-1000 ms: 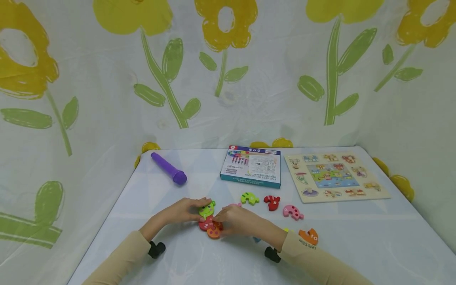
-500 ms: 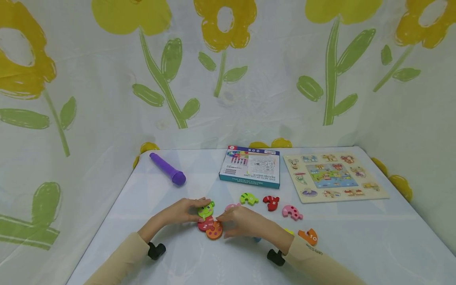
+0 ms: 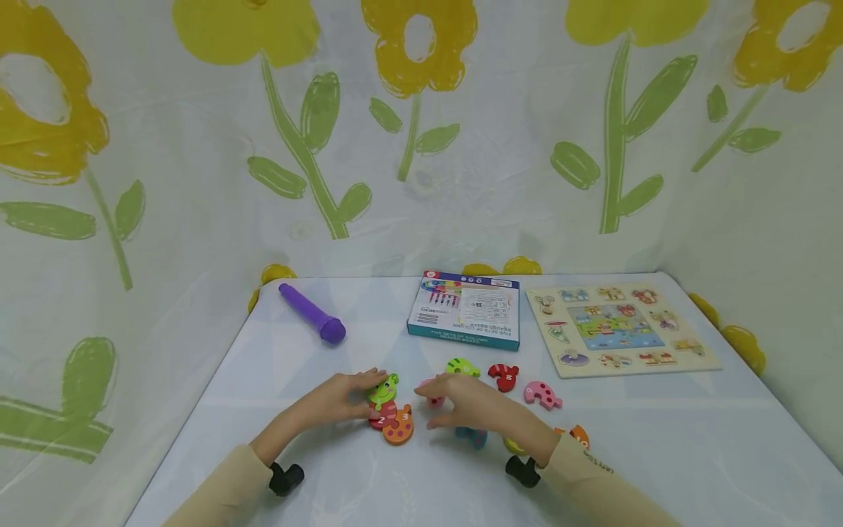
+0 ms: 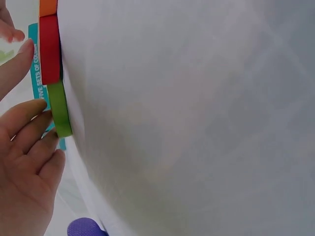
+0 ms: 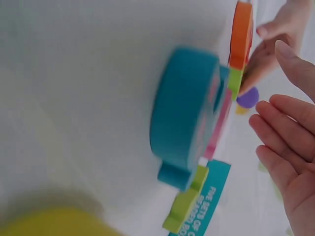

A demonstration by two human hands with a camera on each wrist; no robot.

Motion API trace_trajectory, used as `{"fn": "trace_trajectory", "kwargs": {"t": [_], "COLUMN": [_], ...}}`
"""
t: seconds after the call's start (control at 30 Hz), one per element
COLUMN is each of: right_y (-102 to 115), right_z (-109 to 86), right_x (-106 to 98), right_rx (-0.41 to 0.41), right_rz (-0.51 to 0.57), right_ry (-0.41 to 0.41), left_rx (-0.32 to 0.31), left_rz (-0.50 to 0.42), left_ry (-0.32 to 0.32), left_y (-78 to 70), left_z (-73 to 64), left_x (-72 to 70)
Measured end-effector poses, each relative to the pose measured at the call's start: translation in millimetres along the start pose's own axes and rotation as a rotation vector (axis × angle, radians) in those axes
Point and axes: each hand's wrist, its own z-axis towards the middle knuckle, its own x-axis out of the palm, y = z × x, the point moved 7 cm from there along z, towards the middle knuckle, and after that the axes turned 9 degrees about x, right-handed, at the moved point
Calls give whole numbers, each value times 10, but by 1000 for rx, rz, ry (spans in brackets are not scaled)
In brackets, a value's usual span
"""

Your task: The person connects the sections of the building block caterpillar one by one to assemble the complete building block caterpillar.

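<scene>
A green smiling caterpillar head (image 3: 385, 391), a red puzzle piece marked 2 (image 3: 382, 419) and an orange spotted piece marked 3 (image 3: 399, 432) lie joined on the table. My left hand (image 3: 332, 400) rests beside them, fingertips at the green head and thumb at the red piece. To their right, my right hand (image 3: 476, 402) hovers with spread, relaxed fingers and nothing in them. Below it are a pink piece (image 3: 435, 402), partly hidden, and a blue piece (image 3: 473, 438), which stands large in the right wrist view. A yellow piece (image 3: 515, 447) shows under the right wrist.
Behind the right hand lie a green striped piece (image 3: 464, 366), a red piece marked 8 (image 3: 505, 377) and a pink spotted piece (image 3: 543, 395). An orange piece (image 3: 580, 436) is by the right sleeve. Farther back are a purple microphone (image 3: 312, 315), a flat box (image 3: 464, 310) and a picture puzzle board (image 3: 622, 366).
My right hand has let go of the orange piece marked 3 and moved right, over the loose pieces. My left hand stays at the joined pieces.
</scene>
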Motion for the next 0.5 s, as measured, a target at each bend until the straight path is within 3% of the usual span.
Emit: {"fn": "trace_trajectory", "kwargs": {"t": [0.5], "right_y": [-154], "right_z": [46], "right_x": [-158], "right_rx": [38], "right_rz": [42], "right_ry": [-26], "left_rx": [-25], "left_rz": [5], "left_ry": [17], "left_y": [6], "left_z": [5], "left_x": [33]}}
